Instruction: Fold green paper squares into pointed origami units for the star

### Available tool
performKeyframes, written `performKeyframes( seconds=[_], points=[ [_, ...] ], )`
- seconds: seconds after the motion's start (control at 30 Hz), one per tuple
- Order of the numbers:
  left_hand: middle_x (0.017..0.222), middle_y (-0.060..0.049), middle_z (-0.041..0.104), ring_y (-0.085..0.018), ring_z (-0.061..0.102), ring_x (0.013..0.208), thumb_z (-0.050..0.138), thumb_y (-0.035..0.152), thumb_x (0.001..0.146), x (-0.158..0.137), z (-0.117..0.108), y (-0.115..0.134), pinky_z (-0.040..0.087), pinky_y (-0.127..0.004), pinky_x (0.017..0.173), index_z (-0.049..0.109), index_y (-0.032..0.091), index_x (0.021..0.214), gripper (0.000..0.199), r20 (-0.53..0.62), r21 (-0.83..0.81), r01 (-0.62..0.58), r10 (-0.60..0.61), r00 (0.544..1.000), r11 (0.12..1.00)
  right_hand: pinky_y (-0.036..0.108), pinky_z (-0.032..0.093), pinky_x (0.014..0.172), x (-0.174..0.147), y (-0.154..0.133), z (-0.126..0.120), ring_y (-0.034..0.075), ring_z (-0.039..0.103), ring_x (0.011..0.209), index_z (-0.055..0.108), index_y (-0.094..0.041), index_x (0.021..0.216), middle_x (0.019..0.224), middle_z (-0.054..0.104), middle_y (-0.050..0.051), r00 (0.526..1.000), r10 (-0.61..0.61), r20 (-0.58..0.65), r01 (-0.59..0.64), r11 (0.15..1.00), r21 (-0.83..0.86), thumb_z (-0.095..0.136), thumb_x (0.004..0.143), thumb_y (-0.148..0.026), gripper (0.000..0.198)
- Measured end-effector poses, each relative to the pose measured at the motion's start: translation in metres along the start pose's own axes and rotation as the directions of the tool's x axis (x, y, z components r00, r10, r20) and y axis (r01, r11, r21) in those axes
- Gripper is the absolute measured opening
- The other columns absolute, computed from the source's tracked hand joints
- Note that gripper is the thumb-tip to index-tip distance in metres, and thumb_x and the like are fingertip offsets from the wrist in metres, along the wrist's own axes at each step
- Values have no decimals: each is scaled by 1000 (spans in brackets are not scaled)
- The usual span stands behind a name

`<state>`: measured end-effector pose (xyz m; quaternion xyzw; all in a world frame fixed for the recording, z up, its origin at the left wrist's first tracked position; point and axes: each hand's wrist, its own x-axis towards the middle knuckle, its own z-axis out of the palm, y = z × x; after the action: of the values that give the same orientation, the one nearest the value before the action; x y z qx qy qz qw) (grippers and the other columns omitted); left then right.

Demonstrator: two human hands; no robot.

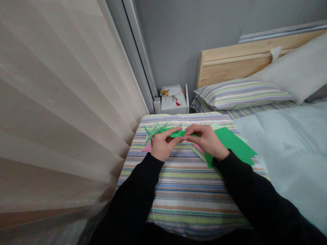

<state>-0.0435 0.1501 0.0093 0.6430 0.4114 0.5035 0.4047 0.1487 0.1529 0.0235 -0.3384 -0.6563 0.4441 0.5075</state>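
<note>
Between my fingertips is a small piece of folded green paper (178,133), held just above the striped cloth. My left hand (163,144) pinches its left part, thumb below and forefinger above. From the right, my right hand (204,137) pinches the other end, and the two thumbs nearly meet. Parts of the paper are hidden by the fingers. Left of my left hand lies a spiky light-green folded paper shape (154,130), with a pink paper piece (146,148) near it. Green paper sheets (235,144) lie under and beyond my right wrist, with pink and pale-green corners showing.
The striped cloth (189,190) covers the table before me. A pleated curtain (63,102) hangs close on the left. Behind stands a white cabinet (173,107) with a tasselled ornament (176,101). At right is a bed with a striped pillow (242,93) and pale-blue quilt (288,136).
</note>
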Motion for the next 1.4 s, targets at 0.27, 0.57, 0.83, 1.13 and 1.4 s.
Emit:
performKeyframes(
  seconds=[0.27,0.57,0.83,1.13,1.4],
  points=[
    [89,-8,83,-22,80,72,84,40,81,0,1,6,70,-35,75,83,15,102,32,-34,-125,51,-55,998,991,36,55,75,0,1,1,19,68,71,76,-20,70,72,76,3,999,45,-22,-45,999,11,87,77,-40,24],
    [92,-8,83,-24,81,79,84,37,81,0,1,5,70,-39,79,81,15,107,34,32,-148,79,-75,997,986,33,48,69,-1,3,0,18,63,68,72,-19,69,70,73,2,997,54,-55,-60,992,-114,83,77,-31,19],
    [88,-7,81,-25,80,74,82,37,82,0,4,7,70,-44,73,81,16,102,29,23,-104,101,-99,995,989,31,39,63,-2,6,2,15,53,61,69,-19,66,64,68,0,996,11,-88,-40,939,-341,82,79,-25,19],
    [93,-7,82,-22,80,78,84,45,81,0,5,7,69,-40,84,80,14,105,40,-18,-229,146,-154,988,963,33,50,73,-2,0,6,18,66,71,73,-18,72,72,74,2,993,40,-112,-56,988,-142,77,80,-26,12],
    [93,-6,82,-20,81,79,89,44,76,0,6,6,70,-35,84,82,15,102,40,-25,-298,154,-169,985,942,33,52,71,-2,0,7,17,65,69,71,-19,66,69,72,1,990,36,-140,-40,999,-28,81,74,-24,15]
  ],
)
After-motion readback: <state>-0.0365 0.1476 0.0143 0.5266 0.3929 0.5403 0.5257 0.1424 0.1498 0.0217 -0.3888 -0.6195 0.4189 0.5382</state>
